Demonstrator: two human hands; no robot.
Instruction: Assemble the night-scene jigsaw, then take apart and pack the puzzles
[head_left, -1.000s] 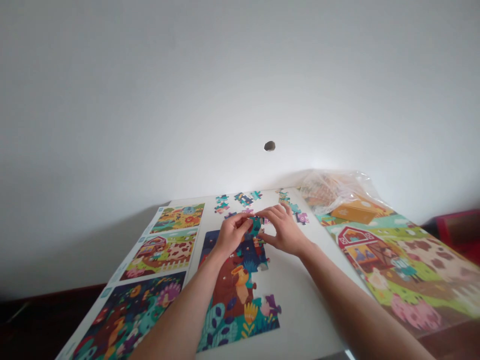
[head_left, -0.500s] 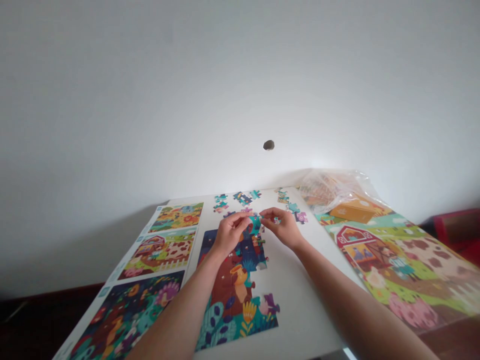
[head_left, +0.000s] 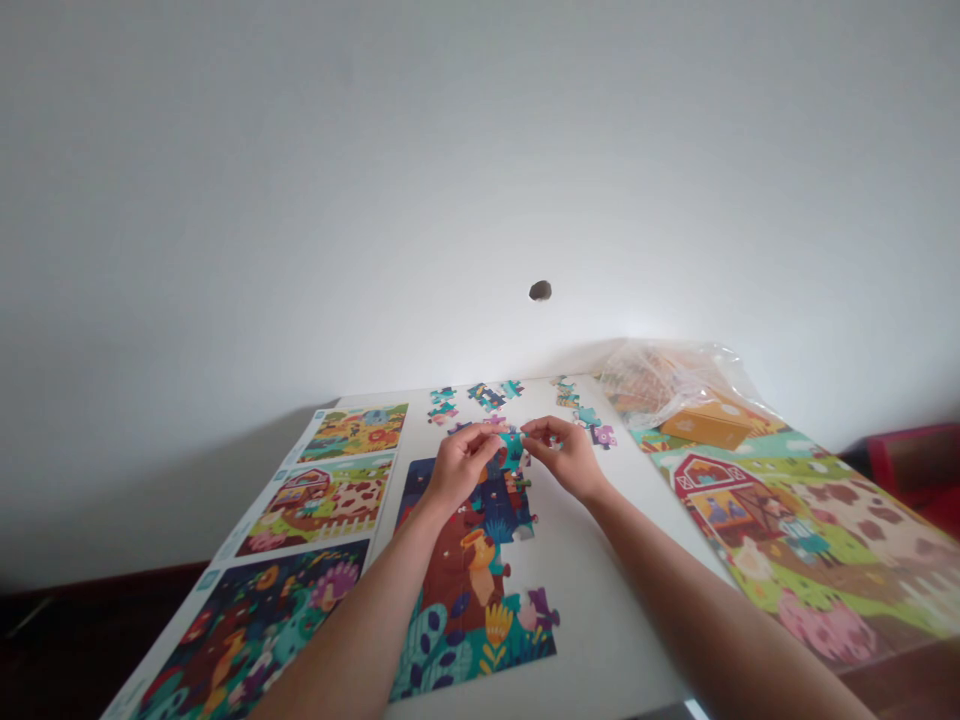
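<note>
My left hand (head_left: 459, 466) and my right hand (head_left: 564, 455) meet above the far end of a part-built jigsaw (head_left: 471, 570) with a brown bear and bright plants on a white table (head_left: 600, 600). Both hands pinch one teal puzzle piece (head_left: 512, 444) between their fingertips, held just over the jigsaw's top edge. Several loose teal and purple pieces (head_left: 487, 397) lie beyond the hands near the wall.
A sheet of picture guides (head_left: 315, 500) lies left of the jigsaw. A finished farm puzzle with a red barn (head_left: 787, 520) covers the right side. A clear plastic bag (head_left: 667, 375) and an orange box (head_left: 709, 422) sit at the back right. A white wall rises behind.
My right hand went from lying spread over the jigsaw's top edge to a pinch on the teal piece, lifting slightly. My left hand stayed on the piece. Little moved in the last half second.
</note>
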